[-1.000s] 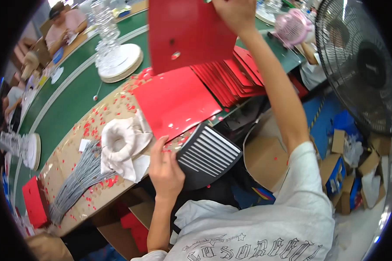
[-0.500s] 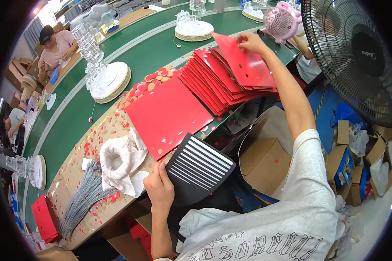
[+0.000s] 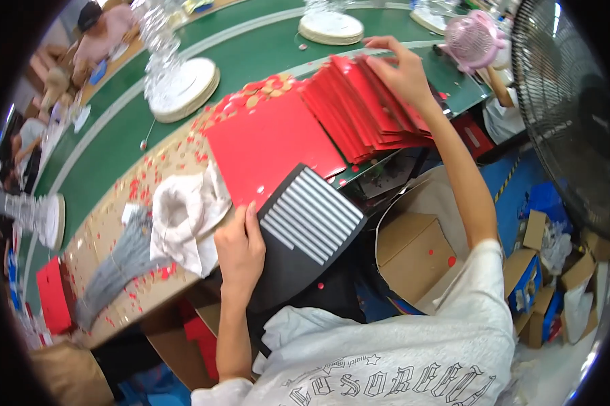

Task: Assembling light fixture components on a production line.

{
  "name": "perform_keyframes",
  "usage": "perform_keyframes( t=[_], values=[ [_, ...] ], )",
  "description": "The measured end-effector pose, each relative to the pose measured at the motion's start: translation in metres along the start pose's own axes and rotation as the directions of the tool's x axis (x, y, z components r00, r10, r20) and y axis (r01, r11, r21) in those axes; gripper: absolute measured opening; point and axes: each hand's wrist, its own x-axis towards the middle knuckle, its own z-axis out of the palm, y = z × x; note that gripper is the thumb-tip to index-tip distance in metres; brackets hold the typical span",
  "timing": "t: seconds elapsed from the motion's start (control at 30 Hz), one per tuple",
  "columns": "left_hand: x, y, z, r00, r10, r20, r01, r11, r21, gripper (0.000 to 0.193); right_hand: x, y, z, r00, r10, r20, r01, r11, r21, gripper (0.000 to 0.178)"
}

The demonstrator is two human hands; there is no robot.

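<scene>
My left hand (image 3: 241,250) grips the near edge of a black, curved-edged panel (image 3: 278,267) with rows of white stripes, thumb on top. The panel overlaps the near corner of a flat, glossy red sheet (image 3: 268,145) on the table. To the right, a fanned row of red folded sheets or folders (image 3: 349,111) leans in a stack. Above its far right end is my right hand (image 3: 406,74), fingers apart and curved over the top edges. No sheet shows between those fingers, though motion smears them a little.
Red and tan round cut-outs (image 3: 264,95) litter the table beside a crumpled white cloth (image 3: 176,210) and a bundle of grey wires (image 3: 122,264). Behind runs a green conveyor (image 3: 251,57) with clear stacked pieces on white round bases (image 3: 186,88). A large black fan (image 3: 569,115) stands right, above cardboard boxes (image 3: 413,250).
My right hand has let go of the red sheet it was holding up, and that sheet now rests with the stack. The head view has shifted; my left hand still holds the striped panel.
</scene>
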Motion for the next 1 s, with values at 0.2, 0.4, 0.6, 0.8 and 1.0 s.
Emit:
perform_keyframes(
  t=[0.2,0.4,0.6,0.8,1.0],
  values=[
    [0.011,0.013,0.009,0.998,-0.060,0.026,0.061,0.998,-0.034,0.025,-0.142,-0.142,0.042,0.714,-0.502,0.487,0.516,0.849,0.118,0.041],
    [-0.004,0.015,0.004,0.999,0.010,-0.034,-0.011,1.000,-0.020,0.025,-0.191,-0.144,0.063,0.846,-0.440,0.300,0.397,0.897,0.196,0.021],
    [-0.016,0.024,-0.003,0.999,-0.033,0.001,0.033,0.992,-0.125,0.023,-0.206,-0.157,0.062,0.868,-0.387,0.313,0.340,0.920,0.195,0.011],
    [-0.030,0.021,-0.018,0.998,-0.047,-0.032,0.040,0.981,-0.190,0.022,-0.219,-0.171,0.064,0.873,-0.315,0.372,0.229,0.939,0.256,0.028],
    [-0.039,0.021,-0.027,0.998,-0.065,0.012,0.066,0.978,-0.196,0.019,-0.227,-0.179,0.060,0.890,-0.363,0.275,0.294,0.919,0.264,0.024]
  ],
)
